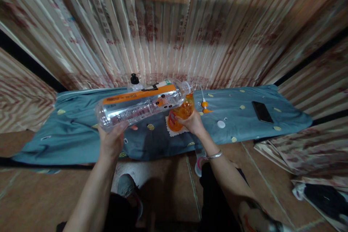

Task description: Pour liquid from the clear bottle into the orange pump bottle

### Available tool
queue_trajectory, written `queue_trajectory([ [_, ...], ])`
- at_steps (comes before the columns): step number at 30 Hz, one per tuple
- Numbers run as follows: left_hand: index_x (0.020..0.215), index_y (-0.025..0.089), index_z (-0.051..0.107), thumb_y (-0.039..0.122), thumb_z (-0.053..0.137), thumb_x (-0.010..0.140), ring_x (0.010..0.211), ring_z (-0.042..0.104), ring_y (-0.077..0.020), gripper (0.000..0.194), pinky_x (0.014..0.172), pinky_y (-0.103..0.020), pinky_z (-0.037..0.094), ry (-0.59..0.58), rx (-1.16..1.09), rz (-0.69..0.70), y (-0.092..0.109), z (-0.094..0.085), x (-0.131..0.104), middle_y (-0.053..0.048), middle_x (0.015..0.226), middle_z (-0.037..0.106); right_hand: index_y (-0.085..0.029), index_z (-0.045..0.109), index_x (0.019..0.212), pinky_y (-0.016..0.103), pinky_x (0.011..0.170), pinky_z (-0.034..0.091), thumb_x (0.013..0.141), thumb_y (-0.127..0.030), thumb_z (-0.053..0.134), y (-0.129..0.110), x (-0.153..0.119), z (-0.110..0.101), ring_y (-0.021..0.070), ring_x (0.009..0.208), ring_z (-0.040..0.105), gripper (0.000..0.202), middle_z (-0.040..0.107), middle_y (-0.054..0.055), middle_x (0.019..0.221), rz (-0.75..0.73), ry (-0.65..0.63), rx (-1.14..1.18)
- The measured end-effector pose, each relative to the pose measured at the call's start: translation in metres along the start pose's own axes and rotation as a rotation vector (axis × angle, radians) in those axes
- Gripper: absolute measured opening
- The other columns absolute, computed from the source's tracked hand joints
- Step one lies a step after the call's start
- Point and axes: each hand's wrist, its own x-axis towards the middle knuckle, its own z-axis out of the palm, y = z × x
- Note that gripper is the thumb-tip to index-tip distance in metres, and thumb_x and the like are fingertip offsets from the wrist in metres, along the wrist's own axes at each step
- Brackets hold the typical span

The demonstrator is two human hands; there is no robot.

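My left hand (pixel 112 137) is wrapped round the lower end of a large clear plastic bottle (pixel 141 103) with an orange and grey label. That bottle lies tilted nearly level, its neck to the right over the mouth of an orange bottle (pixel 176 119). Whether liquid passes between them I cannot tell. Around the side of the orange bottle my right hand (pixel 193 121) is closed; the bottle stands on a small white scalloped cloth (pixel 171 132). An orange pump top (pixel 205 107) with its tube lies just right of it, and a white cap (pixel 221 124) farther right.
A teal cloth with pineapple prints (pixel 152 145) covers the low surface. Behind the large bottle stands a clear bottle with a black cap (pixel 134 79). A black phone (pixel 262 112) lies at the right. Pleated curtains (pixel 168 25) hang behind; dark poles slant at both sides.
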Motion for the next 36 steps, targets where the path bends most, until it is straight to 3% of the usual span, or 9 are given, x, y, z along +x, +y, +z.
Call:
queue_trajectory([
  [6,0.169,0.039,0.063,0.058,0.116,0.066,0.078,0.084,-0.0276,0.117,0.061,-0.040,0.075,-0.029,0.008,-0.020,-0.003,-0.005,0.000,-0.011,0.130,0.087,-0.027,0.075,0.128,0.060,0.119,0.072,0.063,-0.036,0.110,-0.007,0.001,-0.003,0.0423,0.127,0.091,0.074,0.093,0.014,0.132,0.013,0.001,0.014],
  [14,0.169,0.037,0.059,0.056,0.116,0.067,0.086,0.089,-0.0330,0.118,0.072,-0.048,0.078,-0.027,-0.014,-0.020,0.003,0.005,0.001,-0.012,0.135,0.086,-0.027,0.076,0.123,0.058,0.118,0.072,0.063,-0.035,0.109,-0.006,0.002,-0.003,0.0407,0.126,0.091,0.069,0.094,0.013,0.133,0.032,0.002,0.024],
  [23,0.160,0.035,0.065,0.051,0.117,0.063,0.076,0.082,-0.0256,0.112,0.060,-0.036,0.072,0.013,-0.041,-0.035,0.000,0.004,0.000,-0.010,0.129,0.086,-0.029,0.077,0.136,0.059,0.114,0.074,0.072,-0.034,0.107,0.000,0.002,-0.003,0.0412,0.128,0.091,0.071,0.093,0.012,0.134,-0.004,-0.042,0.006],
  [28,0.154,0.033,0.069,0.049,0.115,0.066,0.079,0.081,-0.0262,0.100,0.055,-0.031,0.068,0.027,-0.037,-0.033,-0.002,0.002,-0.001,-0.006,0.113,0.084,-0.027,0.076,0.134,0.059,0.115,0.074,0.072,-0.032,0.104,-0.003,0.002,-0.002,0.0407,0.126,0.091,0.068,0.093,0.013,0.133,0.005,-0.042,0.010],
  [32,0.158,0.035,0.066,0.052,0.116,0.064,0.073,0.079,-0.0236,0.109,0.048,-0.026,0.063,0.018,-0.026,-0.021,0.002,0.005,-0.001,-0.008,0.118,0.086,-0.026,0.075,0.131,0.057,0.116,0.073,0.071,-0.032,0.104,-0.006,0.001,-0.001,0.0394,0.126,0.091,0.067,0.093,0.014,0.134,-0.021,-0.035,0.042],
  [36,0.168,0.039,0.058,0.052,0.117,0.064,0.070,0.082,-0.0244,0.120,0.050,-0.031,0.066,0.008,-0.036,-0.014,0.004,0.008,0.000,-0.009,0.128,0.087,-0.027,0.076,0.131,0.056,0.115,0.073,0.072,-0.035,0.106,-0.004,0.001,-0.001,0.0399,0.127,0.091,0.067,0.093,0.014,0.134,-0.020,-0.027,-0.002],
])
